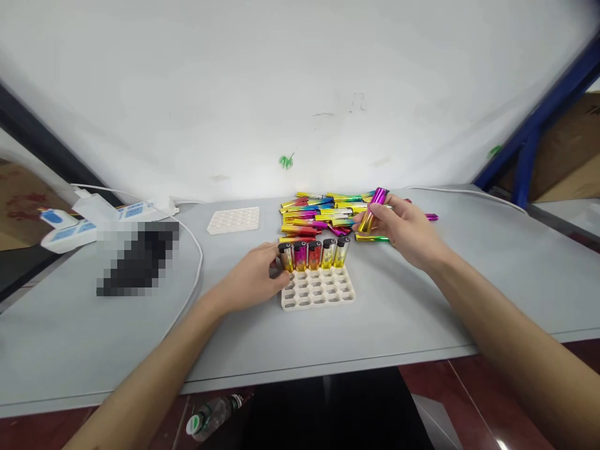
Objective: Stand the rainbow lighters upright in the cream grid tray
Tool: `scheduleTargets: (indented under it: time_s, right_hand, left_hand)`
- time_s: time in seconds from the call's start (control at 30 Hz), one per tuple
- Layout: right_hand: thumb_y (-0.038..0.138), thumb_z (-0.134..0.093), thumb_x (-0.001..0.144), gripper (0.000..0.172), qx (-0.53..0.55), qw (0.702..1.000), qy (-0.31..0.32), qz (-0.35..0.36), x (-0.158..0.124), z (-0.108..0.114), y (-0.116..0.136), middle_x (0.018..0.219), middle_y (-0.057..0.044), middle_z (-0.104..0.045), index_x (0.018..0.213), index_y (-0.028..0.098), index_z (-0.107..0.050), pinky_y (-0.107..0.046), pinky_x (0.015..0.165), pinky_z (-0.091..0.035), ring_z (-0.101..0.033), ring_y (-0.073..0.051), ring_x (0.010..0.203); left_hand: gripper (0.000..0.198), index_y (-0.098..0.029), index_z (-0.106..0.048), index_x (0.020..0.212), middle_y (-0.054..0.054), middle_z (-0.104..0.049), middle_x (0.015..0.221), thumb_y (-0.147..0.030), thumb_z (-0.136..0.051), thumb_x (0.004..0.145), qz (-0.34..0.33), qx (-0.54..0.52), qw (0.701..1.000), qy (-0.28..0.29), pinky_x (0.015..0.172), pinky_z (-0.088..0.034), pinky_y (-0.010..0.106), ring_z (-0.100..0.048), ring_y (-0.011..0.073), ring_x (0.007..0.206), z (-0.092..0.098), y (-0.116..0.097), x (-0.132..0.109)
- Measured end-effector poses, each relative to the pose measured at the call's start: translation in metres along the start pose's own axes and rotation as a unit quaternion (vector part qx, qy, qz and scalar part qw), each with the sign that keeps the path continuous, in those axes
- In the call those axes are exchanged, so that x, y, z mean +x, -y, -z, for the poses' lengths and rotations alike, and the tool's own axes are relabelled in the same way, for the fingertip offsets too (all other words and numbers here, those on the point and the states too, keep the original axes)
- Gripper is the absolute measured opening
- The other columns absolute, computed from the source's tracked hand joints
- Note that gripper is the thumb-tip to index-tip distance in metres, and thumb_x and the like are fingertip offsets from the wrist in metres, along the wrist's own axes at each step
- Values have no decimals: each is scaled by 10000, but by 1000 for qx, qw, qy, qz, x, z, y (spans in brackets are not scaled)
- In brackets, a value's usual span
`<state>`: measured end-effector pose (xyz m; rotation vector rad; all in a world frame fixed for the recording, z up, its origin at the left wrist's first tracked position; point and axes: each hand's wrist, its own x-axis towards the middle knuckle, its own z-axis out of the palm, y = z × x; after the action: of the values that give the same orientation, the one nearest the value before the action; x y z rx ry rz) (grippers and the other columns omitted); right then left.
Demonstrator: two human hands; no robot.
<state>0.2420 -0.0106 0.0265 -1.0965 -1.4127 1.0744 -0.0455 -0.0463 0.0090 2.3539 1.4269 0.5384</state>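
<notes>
A white tray with rows of holes (319, 292) lies on the grey table (422, 312). Several shiny multicoloured lighters (313, 255) stand upright in its far row. My left hand (255, 278) rests against the tray's left end, fingers curled beside the leftmost lighter. Just right of a pile of loose lighters (319, 215) lying behind the tray, my right hand (405, 228) is raised and pinches a purple and gold lighter (374, 209), tilted.
A second white tray (233, 220) lies further back on the left. At the far left sit white and blue devices (70, 228) with a white cable (194, 262) and a blurred dark object (135, 256). A plastic bottle (213, 415) lies on the floor below the table edge.
</notes>
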Motion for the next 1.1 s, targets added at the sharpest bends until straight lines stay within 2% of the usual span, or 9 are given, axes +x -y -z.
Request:
scheduleTargets:
  time_s: [0.1,0.2,0.27,0.47,0.6,0.73,0.83,0.97,1.1]
  right_hand:
    - [426,-624,864,197,56,997,-3,-43,0,-5,-1,730,22,-565,885,245,-548,-295,522,-510,-563,-132,577]
    - [450,-535,906,218,94,993,-9,-73,1,-7,-3,673,36,-467,907,236,-578,-228,385,-352,-402,-87,463]
    - [481,-491,923,286,111,991,-12,-80,1,-8,-4,677,23,-467,904,216,-595,-227,379,-326,-390,-89,473]
    - [473,-624,860,278,113,990,22,-85,0,-8,-3,796,-11,-596,849,232,-487,-264,482,-452,-564,-150,647]
    - [446,-665,836,317,101,991,19,-80,-1,-8,-2,638,57,-463,811,242,-422,-217,417,-310,-391,-89,495]
    - [481,-606,870,347,71,994,18,-85,0,-7,-4,614,68,-365,767,232,-388,-211,398,-208,-267,-66,452]
    - [568,-531,898,372,19,999,6,-46,-1,-8,-6,658,41,-438,785,228,-428,-216,411,-283,-358,-78,481]
    - [652,-443,904,432,-34,999,11,-8,-3,-9,-9,757,-8,-548,870,227,-511,-246,502,-446,-521,-129,623]
    - [650,-470,887,426,-17,999,9,-28,-2,-9,-8,694,4,-518,854,231,-541,-243,468,-414,-477,-129,577]
  left_hand:
    - [85,-199,-562,802,8,-637,832,-284,-569,797,12,-19,1000,4,671,-458,294,-590,174,750,-1,-2,-1]
    - [125,-201,-579,835,2,-642,847,-324,-595,815,-1,-34,999,11,680,-458,290,-592,171,759,-1,-4,-1]
    - [153,-202,-589,860,3,-640,862,-349,-606,824,-8,-39,999,14,691,-460,292,-589,172,768,-1,-6,-2]
    - [400,-212,-611,1004,37,-635,1002,-559,-638,806,-3,-68,996,56,776,-491,331,-593,213,900,4,-12,-4]
    - [607,-208,-632,1017,71,-622,1090,-651,-761,622,-9,-48,994,96,896,-483,407,-561,285,1042,8,-13,-6]
    - [764,-218,-606,1168,96,-583,1238,-651,-797,568,-33,-27,992,120,1008,-424,443,-488,331,1205,10,-11,-7]
    - [833,-239,-562,1267,100,-535,1330,-655,-789,582,-44,-20,991,123,1065,-372,449,-432,342,1283,10,-11,-8]
    - [757,-215,-589,1187,108,-564,1263,-661,-773,605,-38,-11,993,113,1061,-364,453,-457,340,1246,6,-12,-7]
    - [711,-220,-588,1133,103,-564,1251,-665,-769,609,-46,-16,994,94,1050,-367,453,-471,328,1211,2,-12,-6]
